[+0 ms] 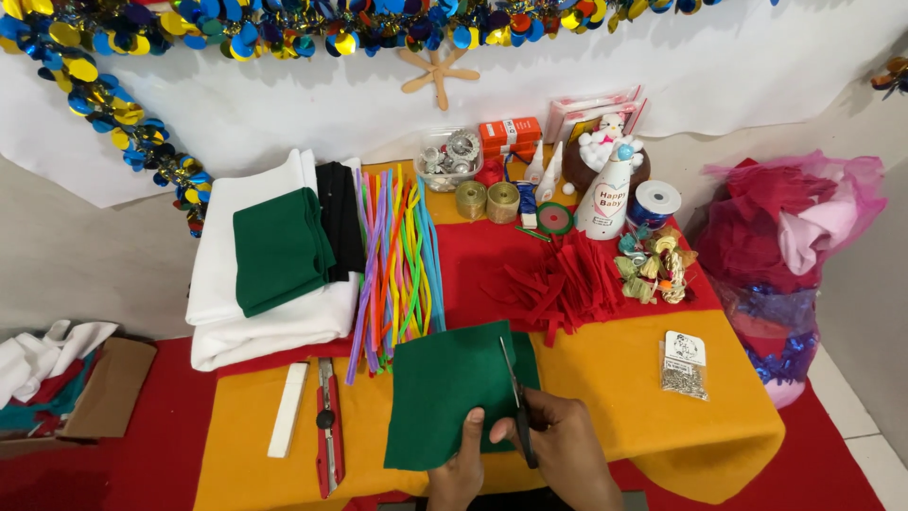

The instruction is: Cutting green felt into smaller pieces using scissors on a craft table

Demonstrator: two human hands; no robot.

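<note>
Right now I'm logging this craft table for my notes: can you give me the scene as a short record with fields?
left hand: left hand pinches the near edge of the green felt sheet
right hand: right hand works scissors into the felt
table: orange cloth
left of felt: box cutter, white bar
behind felt: pipe cleaners, red felt strips
right: small packet

A counter (pixel 615 378) draped in yellow cloth holds folded white felt (pixel 255 312) with folded green felt (pixel 279 248) on top, a bundle of coloured pipe cleaners (pixel 395 265), a pile of red felt strips (pixel 558 284), a red utility knife (pixel 327 426) and a white bar (pixel 288 409). Blue and gold tinsel (pixel 113 114) hangs behind.
</note>
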